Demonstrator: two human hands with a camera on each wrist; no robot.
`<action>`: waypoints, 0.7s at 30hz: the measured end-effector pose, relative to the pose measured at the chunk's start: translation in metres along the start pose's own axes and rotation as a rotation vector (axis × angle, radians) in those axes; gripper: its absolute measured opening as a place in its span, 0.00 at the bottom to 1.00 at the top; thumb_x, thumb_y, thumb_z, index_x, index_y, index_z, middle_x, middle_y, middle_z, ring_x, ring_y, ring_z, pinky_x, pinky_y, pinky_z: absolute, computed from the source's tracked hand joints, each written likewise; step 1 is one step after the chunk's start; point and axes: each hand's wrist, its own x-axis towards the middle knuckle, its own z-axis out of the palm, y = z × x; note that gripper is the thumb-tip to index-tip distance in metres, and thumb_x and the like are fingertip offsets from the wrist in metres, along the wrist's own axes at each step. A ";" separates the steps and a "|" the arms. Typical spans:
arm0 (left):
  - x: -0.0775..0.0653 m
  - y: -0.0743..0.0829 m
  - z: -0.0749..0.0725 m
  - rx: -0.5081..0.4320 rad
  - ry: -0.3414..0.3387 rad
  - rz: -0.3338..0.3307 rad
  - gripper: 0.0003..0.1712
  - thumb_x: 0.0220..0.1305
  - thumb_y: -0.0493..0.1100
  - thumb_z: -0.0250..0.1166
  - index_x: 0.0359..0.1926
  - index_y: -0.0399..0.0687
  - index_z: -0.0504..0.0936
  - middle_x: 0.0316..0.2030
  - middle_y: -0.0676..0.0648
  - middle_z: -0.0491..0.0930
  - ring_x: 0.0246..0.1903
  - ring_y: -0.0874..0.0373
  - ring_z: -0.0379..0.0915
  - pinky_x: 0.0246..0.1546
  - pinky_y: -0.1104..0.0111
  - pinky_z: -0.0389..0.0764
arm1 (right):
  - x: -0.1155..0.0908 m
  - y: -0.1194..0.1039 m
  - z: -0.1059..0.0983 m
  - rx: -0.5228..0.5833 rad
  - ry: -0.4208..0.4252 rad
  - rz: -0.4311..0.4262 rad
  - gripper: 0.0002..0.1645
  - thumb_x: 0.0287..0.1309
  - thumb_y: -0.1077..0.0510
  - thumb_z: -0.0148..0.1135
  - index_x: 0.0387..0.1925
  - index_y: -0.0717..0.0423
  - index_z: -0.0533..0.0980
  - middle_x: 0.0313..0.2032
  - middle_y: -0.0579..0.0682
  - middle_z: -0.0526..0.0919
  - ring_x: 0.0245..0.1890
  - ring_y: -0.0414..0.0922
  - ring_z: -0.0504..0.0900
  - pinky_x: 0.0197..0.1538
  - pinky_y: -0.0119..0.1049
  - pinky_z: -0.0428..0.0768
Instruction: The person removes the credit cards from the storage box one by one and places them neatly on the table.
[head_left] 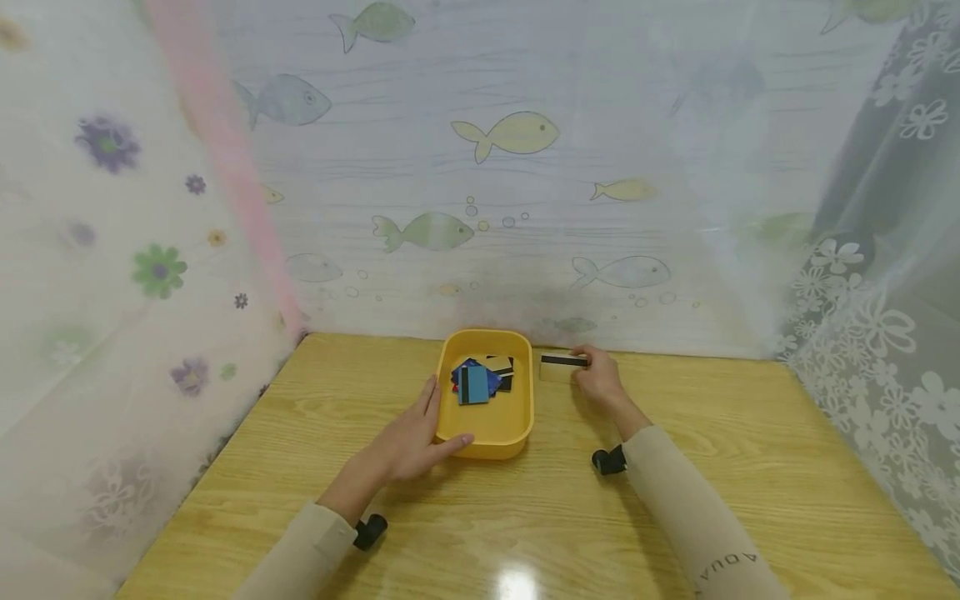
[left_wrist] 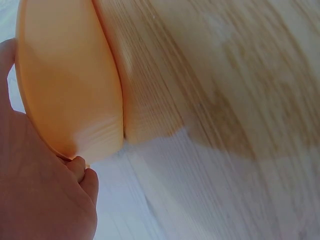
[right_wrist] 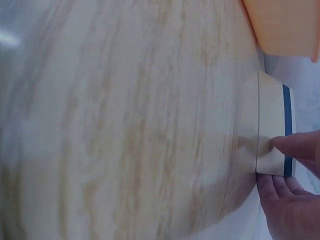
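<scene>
A yellow plastic bin (head_left: 486, 432) stands at the back of the table, and several cards lie overlapping inside it. On top is a light blue card (head_left: 476, 386) with a dark stripe; dark blue, black and pale cards show beneath. My left hand (head_left: 405, 443) holds the bin's near left corner, thumb over the front rim and fingers along the left side. Right of the bin, my right hand (head_left: 602, 382) pinches a pale striped card (head_left: 555, 369) by its right end. In the right wrist view that card (right_wrist: 270, 115) stands tilted, its lower edge at the tabletop.
A wooden table (head_left: 675, 508) spreads under everything. Behind it hangs a curtain (head_left: 525, 292) printed with fish, close to the bin's back. Flowered curtains flank both sides. A small black device (head_left: 609, 460) sits at the right wrist, another (head_left: 371, 532) at the left.
</scene>
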 end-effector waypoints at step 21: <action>-0.001 -0.001 0.003 -0.002 0.010 -0.009 0.66 0.66 0.80 0.50 0.81 0.44 0.29 0.81 0.45 0.28 0.78 0.44 0.46 0.74 0.51 0.60 | 0.008 0.006 0.002 -0.131 -0.114 -0.079 0.36 0.61 0.73 0.56 0.72 0.72 0.65 0.71 0.72 0.65 0.67 0.65 0.68 0.64 0.55 0.72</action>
